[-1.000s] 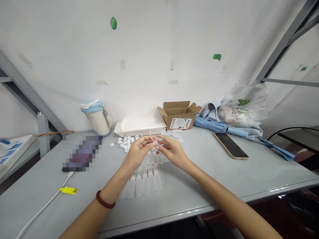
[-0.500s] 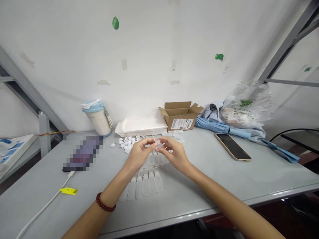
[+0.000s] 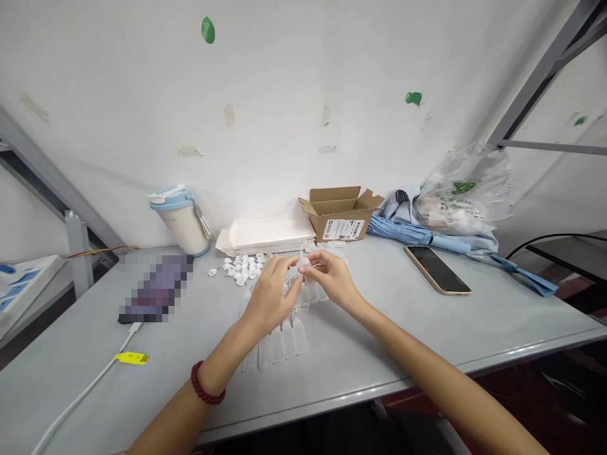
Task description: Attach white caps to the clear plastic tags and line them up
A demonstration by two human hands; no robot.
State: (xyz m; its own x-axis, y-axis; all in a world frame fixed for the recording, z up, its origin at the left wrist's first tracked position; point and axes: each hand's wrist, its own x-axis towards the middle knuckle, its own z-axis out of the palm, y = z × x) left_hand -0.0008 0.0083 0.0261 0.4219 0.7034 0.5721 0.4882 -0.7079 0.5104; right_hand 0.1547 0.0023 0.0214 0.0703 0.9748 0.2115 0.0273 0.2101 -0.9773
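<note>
My right hand point(image 3: 334, 276) pinches a small white cap point(image 3: 304, 261) with a thin loop standing up from it. Fingers of my left hand point(image 3: 269, 295) are parted around its near side, thumb and index apart. Whether a clear body hangs from the cap is hard to see. Below the hands lies a front row of translucent plastic tubes point(image 3: 284, 341) with string loops at their tops. Behind it, another row of clear tubes point(image 3: 313, 292) is partly covered by my hands. Loose white caps point(image 3: 243, 268) form a pile beyond my left hand.
At the back stand a cup point(image 3: 183, 221), a stack of white envelopes point(image 3: 265, 235) and an open cardboard box point(image 3: 339, 218). Rightward lie a blue umbrella point(image 3: 403, 230), a plastic bag point(image 3: 459, 196) and a phone point(image 3: 437, 270). A blurred device point(image 3: 156, 291) with a white cable point(image 3: 90, 387) lies left.
The left hand's fingertips have come apart from the small piece, while the right hand keeps its pinch. The whole view has shifted slightly.
</note>
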